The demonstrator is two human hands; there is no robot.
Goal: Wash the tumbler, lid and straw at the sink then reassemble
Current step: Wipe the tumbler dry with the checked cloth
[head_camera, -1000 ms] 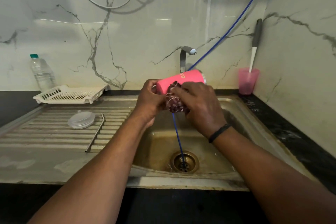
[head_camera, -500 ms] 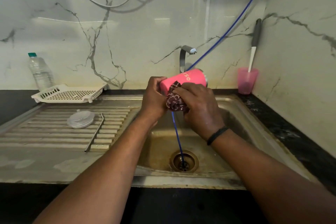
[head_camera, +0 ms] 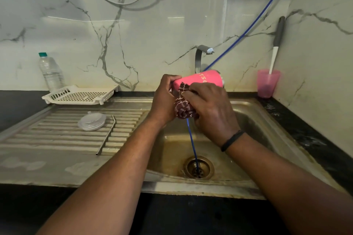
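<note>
The pink tumbler (head_camera: 202, 79) lies on its side above the sink basin (head_camera: 246, 112). My left hand (head_camera: 164, 99) grips its near end. My right hand (head_camera: 212, 108) holds a dark red patterned cloth (head_camera: 182, 106) against the tumbler's underside. Much of the tumbler is hidden behind both hands. The clear lid (head_camera: 92, 120) lies flat on the ribbed drainboard (head_camera: 38, 139). Beside it on the right lies the bent metal straw (head_camera: 106, 135).
A blue hose (head_camera: 248, 28) comes down from the upper right, passes behind the tumbler and ends in the drain (head_camera: 198, 167). The tap (head_camera: 202, 55) stands behind the tumbler. A white rack (head_camera: 80, 95), a water bottle (head_camera: 50, 71) and a pink cup (head_camera: 267, 83) with a brush stand along the wall.
My right hand has shifted the cloth along the tumbler's side, and the tumbler has turned slightly in my left hand. The lid and straw have not moved.
</note>
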